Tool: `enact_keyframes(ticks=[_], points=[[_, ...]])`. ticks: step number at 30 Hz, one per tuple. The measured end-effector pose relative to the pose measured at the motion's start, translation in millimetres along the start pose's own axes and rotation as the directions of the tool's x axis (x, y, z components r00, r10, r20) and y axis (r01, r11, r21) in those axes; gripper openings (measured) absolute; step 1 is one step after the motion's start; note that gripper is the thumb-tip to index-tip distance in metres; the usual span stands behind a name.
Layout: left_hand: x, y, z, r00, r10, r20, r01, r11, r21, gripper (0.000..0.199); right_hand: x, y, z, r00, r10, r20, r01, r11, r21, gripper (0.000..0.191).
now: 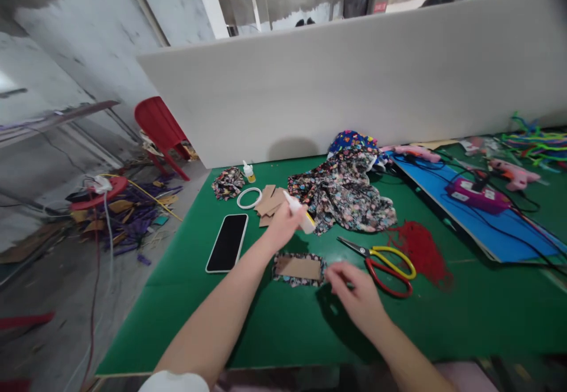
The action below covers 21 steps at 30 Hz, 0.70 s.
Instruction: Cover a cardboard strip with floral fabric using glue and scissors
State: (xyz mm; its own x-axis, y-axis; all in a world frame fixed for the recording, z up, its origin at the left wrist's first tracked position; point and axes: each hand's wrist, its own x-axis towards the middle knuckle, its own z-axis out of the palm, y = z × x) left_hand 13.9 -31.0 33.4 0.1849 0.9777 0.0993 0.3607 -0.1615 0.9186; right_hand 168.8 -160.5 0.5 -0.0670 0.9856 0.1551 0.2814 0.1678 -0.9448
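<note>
My left hand [282, 227] grips a bottle [308, 223]; my curled right hand [357, 297], hold unclear, is nearer the cardboard [299, 268] paralleling the counter's [177, 321] front edge.

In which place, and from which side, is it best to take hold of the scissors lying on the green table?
I would grip the scissors by the yellow loop and red loop, from above, on the side near the right hand. The loops are wide and spread toward that side, while the pointed blades aim away to the left.
</note>
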Motion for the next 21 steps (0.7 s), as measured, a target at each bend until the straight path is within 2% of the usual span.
enact_keyframes(ticks=[2, 4, 6, 9, 12, 13, 15, 17, 19, 21], points=[[-30.7, 6.6, 11.3, 0.992, 0.052, 0.112, -0.070, 0.983, 0.168, 0.028, 6.9, -1.7, -6.7, 0.983, 0.104, -0.151, -0.073, 0.978, 0.198, 0.022], [-54.3, 14.6, 19.6, 0.964, 0.098, 0.246, -0.190, 0.903, 0.385, 0.024, 12.6, -4.3, -13.4, 0.977, 0.102, -0.190, -0.046, 0.959, 0.279, 0.033], [-70.0, 21.5, 24.3, 0.934, 0.143, 0.329, -0.311, 0.779, 0.544, 0.023, 15.0, -7.4, -19.9, 0.986, 0.109, -0.128, -0.073, 0.964, 0.258, 0.039], [-82.5, 25.5, 25.6, 0.887, 0.247, 0.389, -0.458, 0.576, 0.678, 0.017, 13.2, -12.1, -29.6, 0.994, 0.107, 0.028, -0.109, 0.989, 0.098, 0.034], [-91.1, 23.2, 25.4, 0.867, 0.311, 0.389, -0.490, 0.393, 0.778, 0.003, 11.3, -19.3, -38.4, 0.977, 0.084, 0.198, -0.062, 0.991, -0.115, 0.027], [-94.6, 22.2, 26.3, 0.871, 0.318, 0.373, -0.474, 0.351, 0.807, 0.006, 11.8, -23.0, -40.2, 0.961, 0.086, 0.263, -0.027, 0.975, -0.219, 0.027], [-102.7, 21.6, 30.1, 0.885, 0.314, 0.344, -0.437, 0.304, 0.846, 0.010, 15.0, -32.9, -41.0, 0.912, 0.124, 0.390, 0.083, 0.877, -0.473, 0.028], [-110.9, 22.6, 35.5, 0.895, 0.287, 0.342, -0.423, 0.299, 0.855, 0.011, 19.5, -44.4, -37.7, 0.856, 0.202, 0.476, 0.230, 0.677, -0.699, 0.026], [-117.0, 24.1, 40.2, 0.909, 0.227, 0.348, -0.409, 0.332, 0.850, 0.013, 23.2, -54.6, -31.6, 0.818, 0.298, 0.493, 0.330, 0.458, -0.825, 0.021], [-120.0, 24.6, 42.3, 0.928, 0.153, 0.341, -0.373, 0.415, 0.830, 0.015, 23.9, -61.1, -24.6, 0.804, 0.368, 0.466, 0.358, 0.326, -0.875, 0.021]])
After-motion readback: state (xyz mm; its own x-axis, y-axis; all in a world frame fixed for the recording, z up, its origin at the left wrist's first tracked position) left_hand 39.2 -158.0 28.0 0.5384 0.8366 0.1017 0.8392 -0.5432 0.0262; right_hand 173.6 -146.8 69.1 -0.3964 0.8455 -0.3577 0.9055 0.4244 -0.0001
